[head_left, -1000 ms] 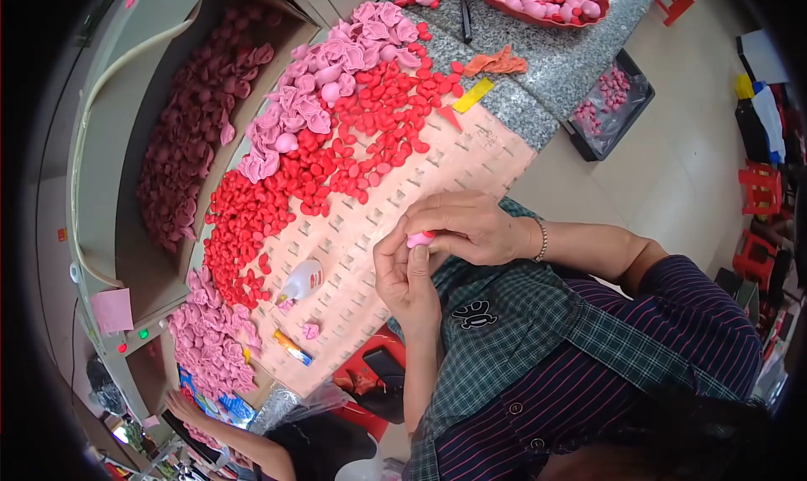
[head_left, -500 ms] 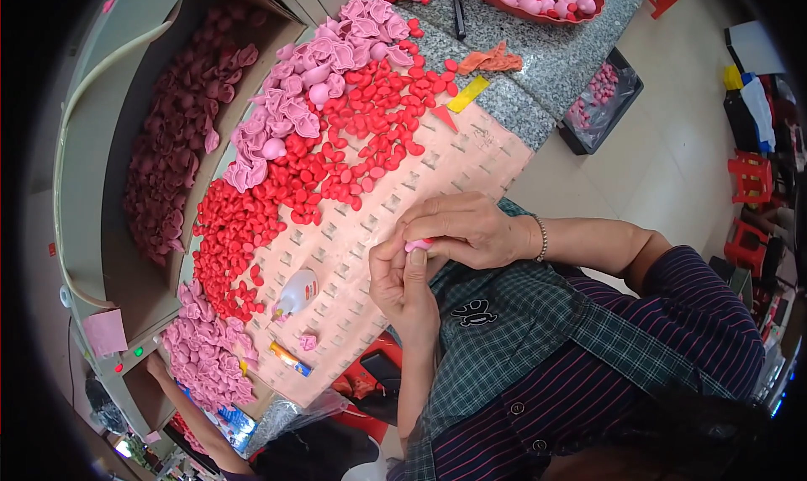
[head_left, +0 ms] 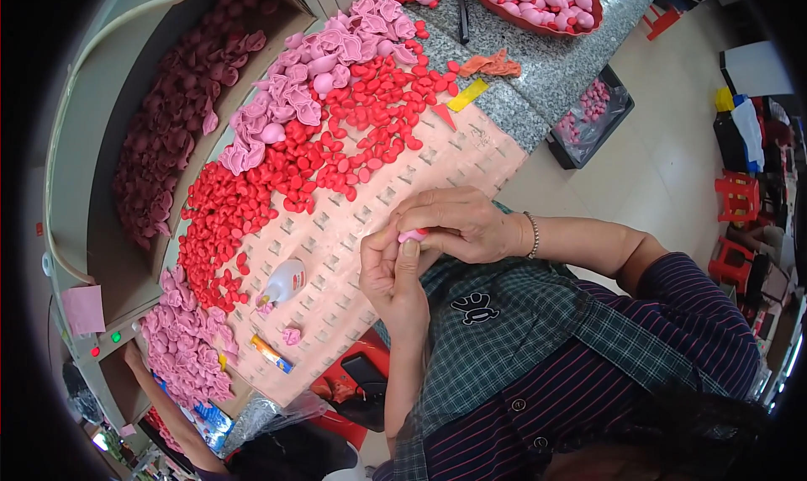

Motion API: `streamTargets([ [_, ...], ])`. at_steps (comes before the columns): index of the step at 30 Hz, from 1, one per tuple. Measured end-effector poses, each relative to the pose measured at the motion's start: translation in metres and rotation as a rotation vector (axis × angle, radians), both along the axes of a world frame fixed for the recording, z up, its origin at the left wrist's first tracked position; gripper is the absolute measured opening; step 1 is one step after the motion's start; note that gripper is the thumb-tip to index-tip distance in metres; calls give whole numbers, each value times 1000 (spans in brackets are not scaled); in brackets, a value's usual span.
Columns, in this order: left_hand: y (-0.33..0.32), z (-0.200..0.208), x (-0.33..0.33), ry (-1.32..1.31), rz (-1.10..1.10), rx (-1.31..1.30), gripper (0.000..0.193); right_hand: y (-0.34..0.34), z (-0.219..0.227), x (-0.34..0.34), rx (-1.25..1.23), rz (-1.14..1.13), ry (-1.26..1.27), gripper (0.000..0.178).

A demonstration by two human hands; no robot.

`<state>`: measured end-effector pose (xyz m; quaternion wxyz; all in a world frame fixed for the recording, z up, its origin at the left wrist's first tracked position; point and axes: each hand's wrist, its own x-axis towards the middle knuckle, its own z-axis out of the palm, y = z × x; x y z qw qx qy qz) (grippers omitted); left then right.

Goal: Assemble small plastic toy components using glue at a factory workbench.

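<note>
- Left: pink shapes (head_left: 187,338) heaped beside red ovals (head_left: 220,229).
- Next: a tube (head_left: 271,353), with a bottle (head_left: 287,279) farther off, both on the pale sheet (head_left: 336,283).
- Left hand (head_left: 388,271): thumb and fingers pinching the pink-red piece (head_left: 410,235) from its left and near sides.
- Pink-red piece: between both hands, neither nearer; its visible part runs roughly left to right, red to the right, the rest hidden.
- Right hand (head_left: 472,224): fingertips gripping its right end.
- Far right: a bowl (head_left: 538,30) on the worktop (head_left: 514,103).

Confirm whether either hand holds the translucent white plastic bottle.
No, the bottle rests on the pale pink sheet, apart from the left hand and right hand.
</note>
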<state>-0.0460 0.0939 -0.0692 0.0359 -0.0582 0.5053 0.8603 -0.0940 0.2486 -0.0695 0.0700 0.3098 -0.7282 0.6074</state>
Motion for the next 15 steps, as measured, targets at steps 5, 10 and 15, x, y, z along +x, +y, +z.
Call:
streamTargets([
  [5,2,-3,0,24,3,13,18,2,-2,1,14,-13,19,27],
  [10,2,-3,-1,21,4,29,18,2,0,0,15,-7,15,25],
  [15,3,1,1,30,9,26,19,2,2,1,-6,4,18,25],
])
